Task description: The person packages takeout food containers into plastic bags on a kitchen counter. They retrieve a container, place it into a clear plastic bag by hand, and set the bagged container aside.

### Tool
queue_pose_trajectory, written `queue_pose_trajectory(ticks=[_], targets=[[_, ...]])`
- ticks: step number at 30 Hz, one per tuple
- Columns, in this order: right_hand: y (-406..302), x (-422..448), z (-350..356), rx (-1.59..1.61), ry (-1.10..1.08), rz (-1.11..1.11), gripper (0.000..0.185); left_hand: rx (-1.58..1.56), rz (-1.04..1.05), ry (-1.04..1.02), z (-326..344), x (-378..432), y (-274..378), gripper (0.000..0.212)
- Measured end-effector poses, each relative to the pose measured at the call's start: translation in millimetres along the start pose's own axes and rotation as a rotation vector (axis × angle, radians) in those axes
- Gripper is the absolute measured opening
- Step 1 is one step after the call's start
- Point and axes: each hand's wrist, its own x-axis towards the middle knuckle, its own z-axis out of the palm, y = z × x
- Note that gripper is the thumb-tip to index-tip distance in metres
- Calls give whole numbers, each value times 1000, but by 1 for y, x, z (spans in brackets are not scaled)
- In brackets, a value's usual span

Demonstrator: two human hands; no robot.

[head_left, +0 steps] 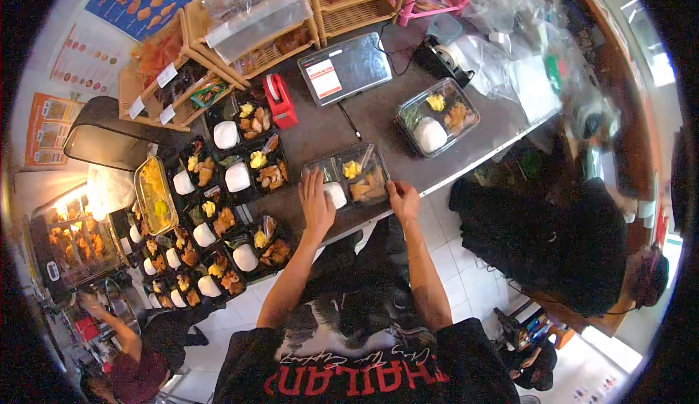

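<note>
A black compartment meal box with a clear plastic lid (pixel 357 155) lies on the dark counter before me, holding white rice, yellow egg and fried chicken pieces. My left hand (pixel 318 199) rests on its left side, fingers spread over the lid beside the rice. At the right edge of the box, my right hand (pixel 403 199) has its thumb and fingers closed on the rim. Further back to the right sits another lidded meal box (pixel 437 117) with similar food. Rows of black meal boxes (pixel 237 177) stand close together on the left.
Behind the boxes are a red tape dispenser (pixel 279 101), a tablet (pixel 345 69), a black tape dispenser (pixel 443 60) and wicker shelves (pixel 262 54). Clear plastic bags (pixel 538 76) lie at the right. One person (pixel 546 240) is at the right, another (pixel 136 360) at the lower left.
</note>
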Motion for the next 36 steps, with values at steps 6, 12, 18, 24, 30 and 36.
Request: queue_pose_trajectory(ticks=[6,12,18,24,30,36], targets=[[-21,-5,-12,-34,-109,132,36,100,-6,-51,8,8,13,72],[-48,34,-20,-42,-288,87,38,203,-1,-150,2,12,10,82],[-38,106,32,201,-205,109,31,134,-44,-179,4,18,16,82],[-14,117,52,299,-302,117,21,-10,23,-65,-5,13,5,78],[-28,114,44,79,-376,52,25,-248,-138,202,9,1,-13,49],[-13,110,50,87,-338,-38,27,-579,-732,363,24,-22,-26,27]])
